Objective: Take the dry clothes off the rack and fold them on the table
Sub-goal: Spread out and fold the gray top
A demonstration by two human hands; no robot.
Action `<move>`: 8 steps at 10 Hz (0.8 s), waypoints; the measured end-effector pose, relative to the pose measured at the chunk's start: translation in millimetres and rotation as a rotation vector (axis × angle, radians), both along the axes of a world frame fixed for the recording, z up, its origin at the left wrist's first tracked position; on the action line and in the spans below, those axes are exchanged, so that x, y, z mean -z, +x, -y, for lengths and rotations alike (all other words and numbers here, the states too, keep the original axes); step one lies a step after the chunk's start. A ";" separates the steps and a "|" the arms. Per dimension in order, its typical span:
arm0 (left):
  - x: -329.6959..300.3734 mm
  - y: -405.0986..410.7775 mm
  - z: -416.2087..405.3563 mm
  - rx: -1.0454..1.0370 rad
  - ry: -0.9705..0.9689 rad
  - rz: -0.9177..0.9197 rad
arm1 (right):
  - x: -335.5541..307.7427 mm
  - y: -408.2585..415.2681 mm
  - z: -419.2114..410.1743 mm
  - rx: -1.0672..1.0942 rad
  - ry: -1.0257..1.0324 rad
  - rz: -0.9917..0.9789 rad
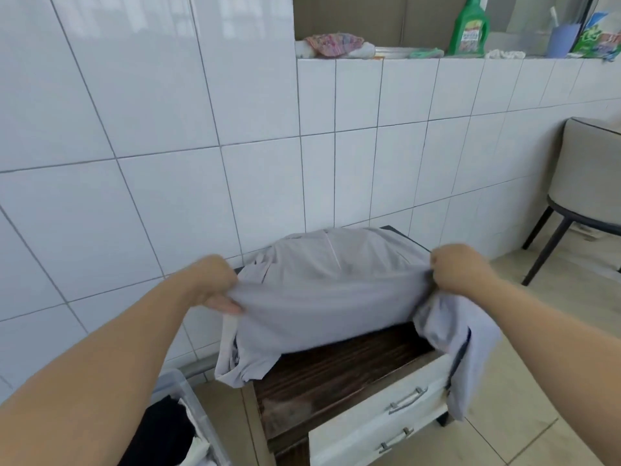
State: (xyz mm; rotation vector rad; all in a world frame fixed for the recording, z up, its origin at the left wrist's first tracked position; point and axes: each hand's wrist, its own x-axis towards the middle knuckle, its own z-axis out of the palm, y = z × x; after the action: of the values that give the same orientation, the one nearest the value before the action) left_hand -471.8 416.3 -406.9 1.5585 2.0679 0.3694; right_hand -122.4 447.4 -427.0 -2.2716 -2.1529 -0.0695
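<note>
A pale grey garment (322,290) lies spread over the far half of a small dark wooden table (336,368) that stands against the tiled wall. My left hand (218,284) grips the garment's left edge, and my right hand (457,267) grips its right edge, so the near fold is lifted off the tabletop. Loose cloth hangs down past the table's left corner. A sleeve or side panel hangs over the right side. No drying rack is in view.
The table has white drawers with metal handles (408,400) on its right face. A clear plastic bin (181,422) with dark and white clothes sits at the lower left. A grey chair (584,183) stands at the right. A green detergent bottle (468,28) stands on the ledge above.
</note>
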 end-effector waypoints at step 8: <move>55.4 2.4 53.1 -0.074 -0.338 -0.064 | 57.5 -10.0 54.4 -0.355 -0.443 0.230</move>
State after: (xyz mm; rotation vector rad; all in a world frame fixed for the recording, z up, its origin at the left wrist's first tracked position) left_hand -469.5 363.2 -462.3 1.3090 2.1100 -0.0071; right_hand -132.4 393.0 -484.5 -2.1079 -2.9128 0.1756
